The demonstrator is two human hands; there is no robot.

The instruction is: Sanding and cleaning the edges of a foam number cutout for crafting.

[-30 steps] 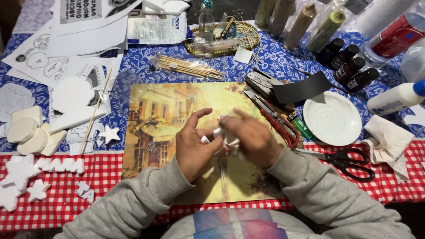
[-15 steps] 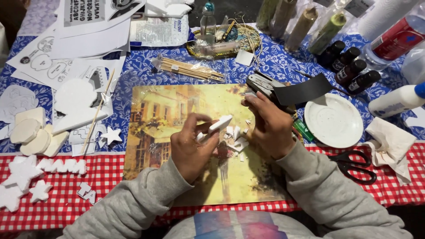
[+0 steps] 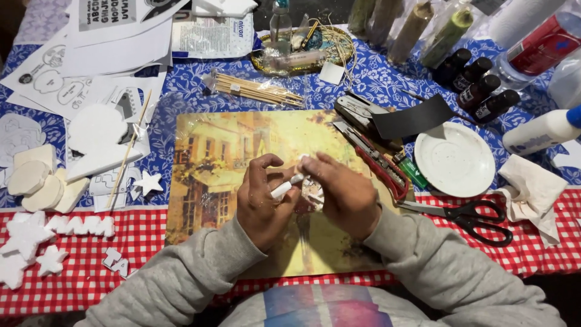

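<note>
My left hand and my right hand meet over a picture placemat showing a painted house. The left hand grips a short white stick-shaped piece, which looks like foam. My right hand's fingertips pinch the upper end of the same piece. A small pale scrap lies under the right hand's fingers, mostly hidden. Both sleeves are grey.
Right of the mat lie a red-handled cutter, a black strip, a white plate, black scissors and crumpled tissue. Wooden skewers lie behind it. White foam shapes and stars sit left.
Half a second ago my right hand was out by the tools at the mat's right edge. It has come back to the left hand and closed on the white piece.
</note>
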